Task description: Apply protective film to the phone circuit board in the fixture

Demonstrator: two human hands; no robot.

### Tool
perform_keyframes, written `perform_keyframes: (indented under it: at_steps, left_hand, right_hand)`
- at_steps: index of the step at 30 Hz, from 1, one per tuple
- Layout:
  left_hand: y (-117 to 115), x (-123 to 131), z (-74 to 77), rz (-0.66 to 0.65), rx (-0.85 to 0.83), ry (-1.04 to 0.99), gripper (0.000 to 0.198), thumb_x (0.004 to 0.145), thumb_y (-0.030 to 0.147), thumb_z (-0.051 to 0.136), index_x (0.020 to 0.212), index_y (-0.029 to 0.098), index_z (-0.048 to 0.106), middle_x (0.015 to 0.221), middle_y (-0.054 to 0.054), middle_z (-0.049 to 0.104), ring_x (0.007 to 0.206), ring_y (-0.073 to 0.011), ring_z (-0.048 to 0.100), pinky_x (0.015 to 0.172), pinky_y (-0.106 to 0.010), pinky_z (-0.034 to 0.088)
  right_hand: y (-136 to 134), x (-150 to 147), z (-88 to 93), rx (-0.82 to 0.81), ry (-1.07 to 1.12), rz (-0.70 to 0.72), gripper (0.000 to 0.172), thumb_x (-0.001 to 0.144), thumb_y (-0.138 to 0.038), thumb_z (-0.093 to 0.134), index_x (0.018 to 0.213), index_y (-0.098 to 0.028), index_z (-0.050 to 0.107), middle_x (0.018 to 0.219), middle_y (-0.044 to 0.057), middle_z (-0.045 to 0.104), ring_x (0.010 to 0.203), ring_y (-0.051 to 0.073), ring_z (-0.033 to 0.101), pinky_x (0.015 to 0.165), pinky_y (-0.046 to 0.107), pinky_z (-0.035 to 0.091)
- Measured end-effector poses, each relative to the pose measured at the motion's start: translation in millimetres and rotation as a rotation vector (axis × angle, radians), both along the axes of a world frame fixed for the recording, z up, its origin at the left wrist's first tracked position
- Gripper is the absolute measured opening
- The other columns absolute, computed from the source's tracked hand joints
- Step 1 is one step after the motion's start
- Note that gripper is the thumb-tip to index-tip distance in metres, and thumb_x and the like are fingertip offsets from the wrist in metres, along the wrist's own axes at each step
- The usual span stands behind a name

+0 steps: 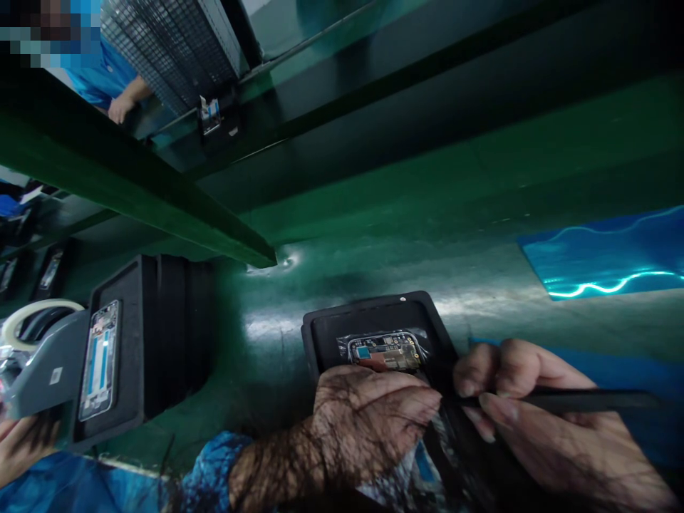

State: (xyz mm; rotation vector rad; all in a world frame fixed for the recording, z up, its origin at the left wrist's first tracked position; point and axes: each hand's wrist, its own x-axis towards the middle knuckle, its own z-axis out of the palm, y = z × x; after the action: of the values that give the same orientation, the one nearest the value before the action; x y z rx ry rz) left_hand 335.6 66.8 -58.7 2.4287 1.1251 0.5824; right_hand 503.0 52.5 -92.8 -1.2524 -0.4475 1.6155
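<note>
A black tray [331, 324] holds an opened phone [392, 349] with its circuit board showing and clear film around it. My left hand [374, 413] lies across the middle of the phone, fingers together and pointing right, pressing on it. Beside it, my right hand [539, 406] grips a dark, slim stick-like tool [598, 400] between thumb and fingers, over the tray's right edge. The tool's tip is too dark to make out. Below my left hand, a blue strip of the phone shows through the film.
At the left stands a stack of black trays [176, 335] with another phone frame [100, 360] on top. A tape dispenser [48, 363] and another person's hand are beside it. A green beam [160, 199] crosses the upper left. Blue film [609, 256] lies at the right.
</note>
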Motion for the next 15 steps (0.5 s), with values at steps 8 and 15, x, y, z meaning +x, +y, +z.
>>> perform_keyframes:
  at_steps: [8, 15]
  left_hand:
    - [2.5, 2.1, 0.4, 0.042, 0.047, -0.035, 0.009, 0.085, 0.026, 0.047, 0.083, 0.022, 0.056, 0.078, 0.014, 0.066, 0.065, -0.0046, 0.067, 0.07, -0.008, 0.051]
    - [0.6, -0.1, -2.4, 0.051, -0.031, -0.041, 0.006, 0.079, 0.024, 0.056, 0.084, 0.023, 0.058, 0.081, 0.014, 0.067, 0.066, -0.0059, 0.067, 0.071, -0.008, 0.05]
  right_hand:
    - [-3.1, 3.0, 0.6, 0.036, 0.009, 0.001, 0.027, 0.042, -0.035, 0.075, 0.048, -0.024, 0.051, 0.053, -0.005, 0.06, 0.03, 0.009, 0.048, 0.031, 0.025, 0.04]
    - [-5.1, 2.4, -3.4, 0.061, 0.006, -0.003, 0.027, 0.043, -0.033, 0.075, 0.048, -0.023, 0.051, 0.053, -0.005, 0.06, 0.029, 0.009, 0.05, 0.032, 0.025, 0.04]
